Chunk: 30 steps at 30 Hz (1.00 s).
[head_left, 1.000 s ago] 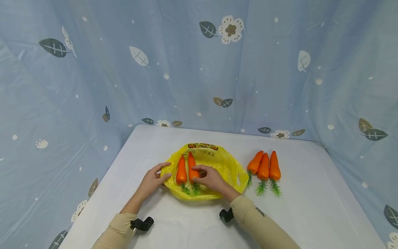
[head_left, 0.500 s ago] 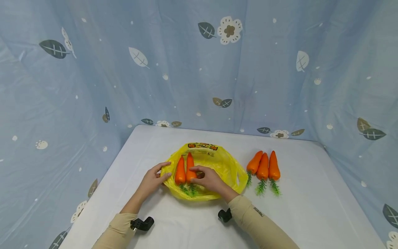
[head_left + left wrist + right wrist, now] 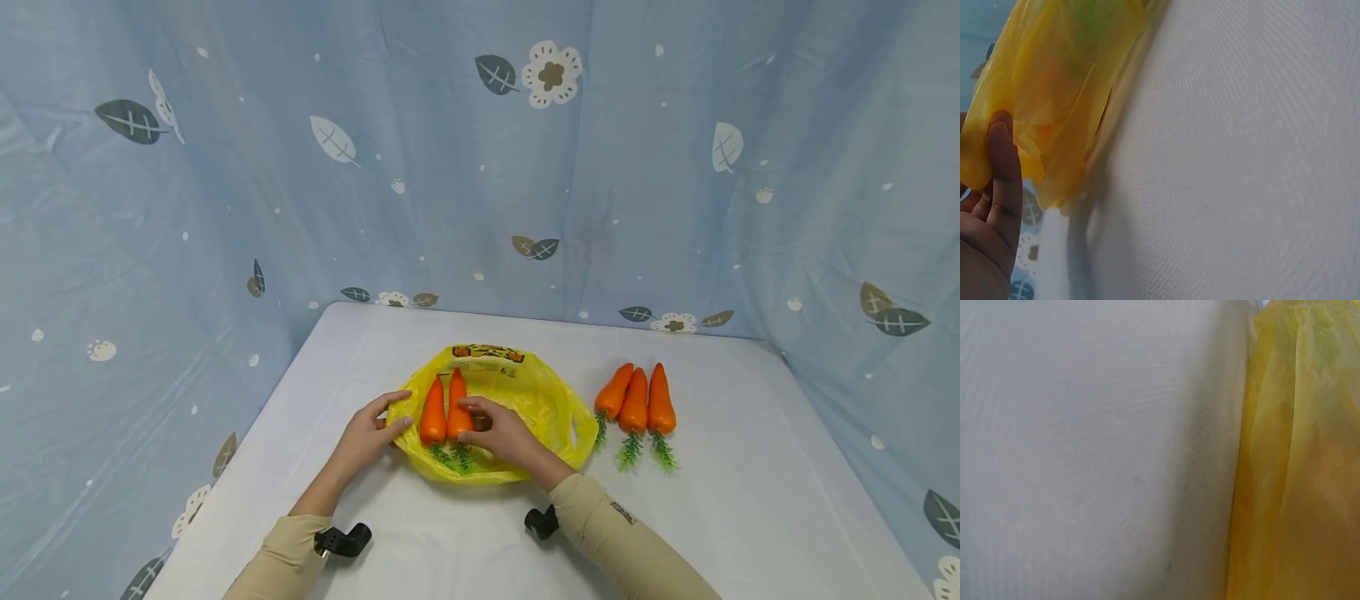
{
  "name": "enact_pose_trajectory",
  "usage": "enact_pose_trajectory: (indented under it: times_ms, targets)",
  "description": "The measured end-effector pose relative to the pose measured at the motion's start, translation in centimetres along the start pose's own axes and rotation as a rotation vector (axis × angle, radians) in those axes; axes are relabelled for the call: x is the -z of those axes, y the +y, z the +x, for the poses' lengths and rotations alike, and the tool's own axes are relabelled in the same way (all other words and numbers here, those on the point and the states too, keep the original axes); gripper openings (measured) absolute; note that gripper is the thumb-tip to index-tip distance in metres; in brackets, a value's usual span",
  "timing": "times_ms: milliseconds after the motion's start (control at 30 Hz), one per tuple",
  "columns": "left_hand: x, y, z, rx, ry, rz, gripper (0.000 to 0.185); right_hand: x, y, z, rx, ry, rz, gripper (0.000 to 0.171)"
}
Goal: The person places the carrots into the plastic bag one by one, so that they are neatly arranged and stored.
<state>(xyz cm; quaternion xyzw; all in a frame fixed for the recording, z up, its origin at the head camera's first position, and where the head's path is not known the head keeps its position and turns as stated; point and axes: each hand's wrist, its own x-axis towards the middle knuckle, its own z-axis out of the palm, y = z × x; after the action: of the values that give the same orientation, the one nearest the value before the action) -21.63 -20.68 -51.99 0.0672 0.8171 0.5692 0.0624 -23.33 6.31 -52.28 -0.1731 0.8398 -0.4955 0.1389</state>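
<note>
A yellow plastic bag [image 3: 525, 392] lies open on the white table [image 3: 750, 500]. Two orange carrots lie side by side inside it, their green tops toward me. My left hand [image 3: 397, 410] pinches the bag's left rim between thumb and fingers; the left wrist view shows a finger [image 3: 1004, 162] pressed on the yellow plastic [image 3: 1054, 94]. My right hand [image 3: 468, 417] reaches into the bag and grips the right carrot [image 3: 457, 400], which lies against the left carrot [image 3: 432, 417]. In the right wrist view only the bag's yellow wall [image 3: 1297, 456] and the table show.
Three more carrots [image 3: 636, 402] lie in a row on the table right of the bag, green tops toward me. Blue patterned cloth [image 3: 480, 167] hangs behind and on both sides. Black wrist mounts [image 3: 341, 540] sit on both sleeves.
My right hand has slid its carrot a little to the left, closer against the other carrot in the bag. The left hand has stayed on the rim.
</note>
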Motion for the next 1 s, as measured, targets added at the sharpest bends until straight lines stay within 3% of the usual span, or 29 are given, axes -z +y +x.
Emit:
enact_pose_trajectory:
  times_ms: [533,1000]
  targets:
    - [-0.1,0.3,-0.1,0.011,0.019,0.009,0.051,0.2,0.0,-0.3,-0.015,0.006,0.029,0.055]
    - [-0.1,0.0,-0.1,-0.008,0.004,-0.006,0.052,1.3,0.1,-1.0,0.013,-0.075,0.022,0.057]
